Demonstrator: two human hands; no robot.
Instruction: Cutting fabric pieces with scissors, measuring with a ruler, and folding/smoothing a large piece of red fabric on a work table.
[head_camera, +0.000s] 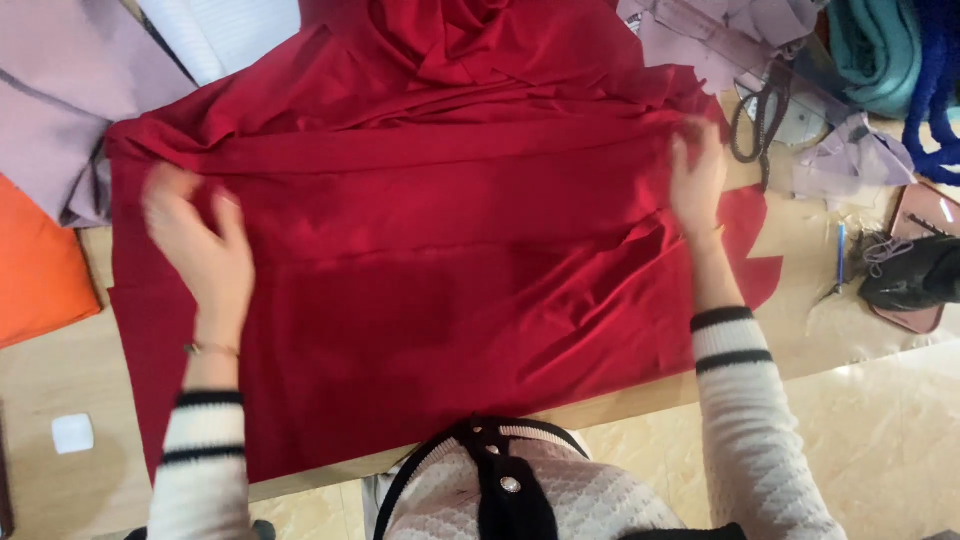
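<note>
A pale wooden worktable (860, 330) fills most of the view — its near edge runs slantwise across the bottom. Below it lies a glossy cream tiled floor (880, 440), catching soft reflections. The light is even and bright, with only faint shadows — no walls or windows show from this downward angle.

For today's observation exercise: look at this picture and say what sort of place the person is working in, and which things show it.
Probably a sewing or tailoring workshop. A large red cloth is spread over a wooden cutting table, scissors lie by lilac fabric offcuts, and more folded cloth, orange and lilac, waits alongside.
</note>
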